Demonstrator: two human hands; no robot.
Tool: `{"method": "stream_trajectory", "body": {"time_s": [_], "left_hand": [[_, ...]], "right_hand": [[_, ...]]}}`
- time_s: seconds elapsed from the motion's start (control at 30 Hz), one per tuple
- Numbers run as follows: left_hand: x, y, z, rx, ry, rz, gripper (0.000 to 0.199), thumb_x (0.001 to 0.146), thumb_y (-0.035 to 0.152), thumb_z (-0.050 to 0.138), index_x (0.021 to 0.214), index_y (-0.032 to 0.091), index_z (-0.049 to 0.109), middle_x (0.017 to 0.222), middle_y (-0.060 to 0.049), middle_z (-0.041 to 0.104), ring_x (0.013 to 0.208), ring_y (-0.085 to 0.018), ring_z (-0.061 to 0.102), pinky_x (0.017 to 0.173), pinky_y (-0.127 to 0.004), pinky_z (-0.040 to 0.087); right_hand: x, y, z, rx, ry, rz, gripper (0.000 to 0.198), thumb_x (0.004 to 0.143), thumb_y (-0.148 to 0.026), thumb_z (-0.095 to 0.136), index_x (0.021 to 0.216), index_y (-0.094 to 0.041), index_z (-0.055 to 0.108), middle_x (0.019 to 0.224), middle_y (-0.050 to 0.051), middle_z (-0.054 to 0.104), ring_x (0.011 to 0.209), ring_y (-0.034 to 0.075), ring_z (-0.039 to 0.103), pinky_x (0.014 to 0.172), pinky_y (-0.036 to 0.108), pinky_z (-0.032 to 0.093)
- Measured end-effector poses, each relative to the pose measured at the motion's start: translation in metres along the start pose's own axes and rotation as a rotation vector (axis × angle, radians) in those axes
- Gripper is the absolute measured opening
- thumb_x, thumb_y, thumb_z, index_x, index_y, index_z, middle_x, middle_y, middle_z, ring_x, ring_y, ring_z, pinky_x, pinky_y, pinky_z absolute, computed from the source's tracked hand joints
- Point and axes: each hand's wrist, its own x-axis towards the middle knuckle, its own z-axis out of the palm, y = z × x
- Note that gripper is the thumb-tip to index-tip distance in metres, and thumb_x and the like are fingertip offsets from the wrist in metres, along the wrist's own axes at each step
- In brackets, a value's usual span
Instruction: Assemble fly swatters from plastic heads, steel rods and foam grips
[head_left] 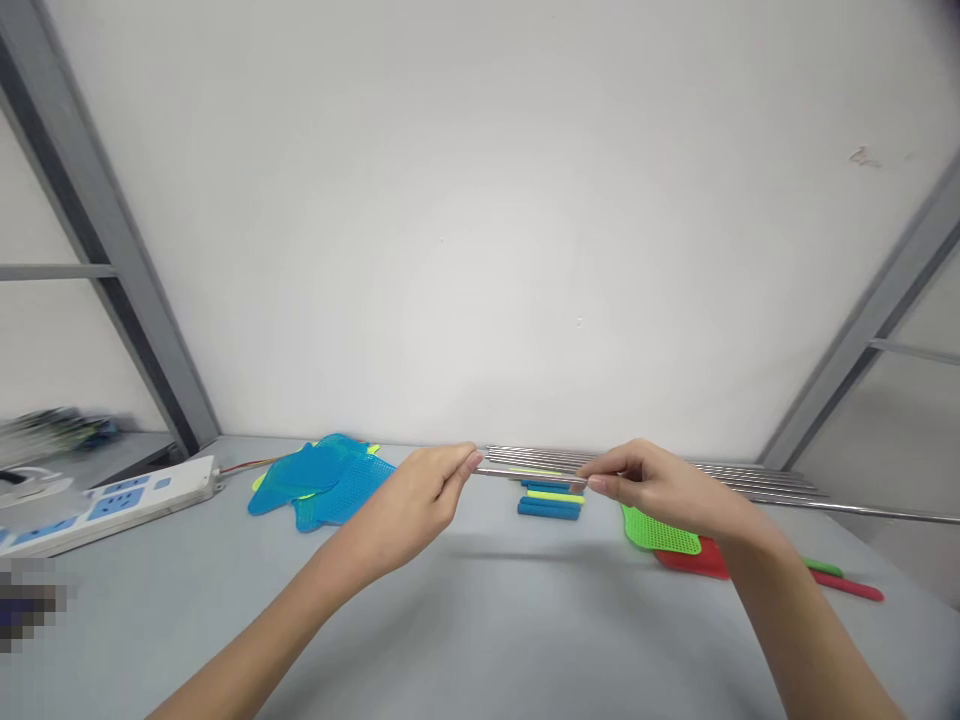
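A thin metal rod (529, 475) is held level above the table by both hands. My left hand (420, 505) is closed around its left end. My right hand (652, 485) pinches it between thumb and fingers farther right, and the rod runs on past that hand to the right edge. Below the rod, between the hands, lie several blue and yellow handle grips (549, 510). Beyond my left hand is a pile of blue mesh fly swatter heads (322, 480) with yellow ones partly hidden underneath. Under my right forearm lie a green fly swatter (660, 532) and a red fly swatter (694, 563).
More metal rods (765, 480) lie along the back of the grey table (480, 640), near the white wall (480, 250). A white power strip (135, 505) sits at the left. Grey metal posts (142, 250) stand at both sides.
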Motion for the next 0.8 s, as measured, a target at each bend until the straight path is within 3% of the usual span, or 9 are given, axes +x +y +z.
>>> {"method": "stream_trajectory", "body": {"time_s": [0.33, 0.8], "left_hand": [[0.001, -0.0006, 0.0022, -0.048, -0.005, 0.004, 0.031, 0.083, 0.034, 0.021, 0.057, 0.018, 0.018, 0.052, 0.005, 0.023, 0.047, -0.01, 0.022, 0.045, -0.024, 0.019], [0.0021, -0.003, 0.0065, -0.026, 0.017, 0.045, 0.029, 0.083, 0.031, 0.021, 0.058, 0.018, 0.018, 0.051, 0.005, 0.024, 0.047, -0.009, 0.023, 0.046, -0.024, 0.019]], "right_hand": [[-0.0001, 0.0017, 0.0034, 0.011, 0.04, 0.013, 0.033, 0.071, -0.043, 0.04, 0.069, -0.017, 0.061, 0.055, -0.001, 0.04, 0.052, 0.01, 0.03, 0.046, 0.023, 0.024], [0.0017, 0.0035, 0.0024, 0.006, 0.002, 0.016, 0.033, 0.074, -0.041, 0.038, 0.07, -0.018, 0.061, 0.053, -0.002, 0.033, 0.051, 0.009, 0.024, 0.045, 0.023, 0.02]]}}
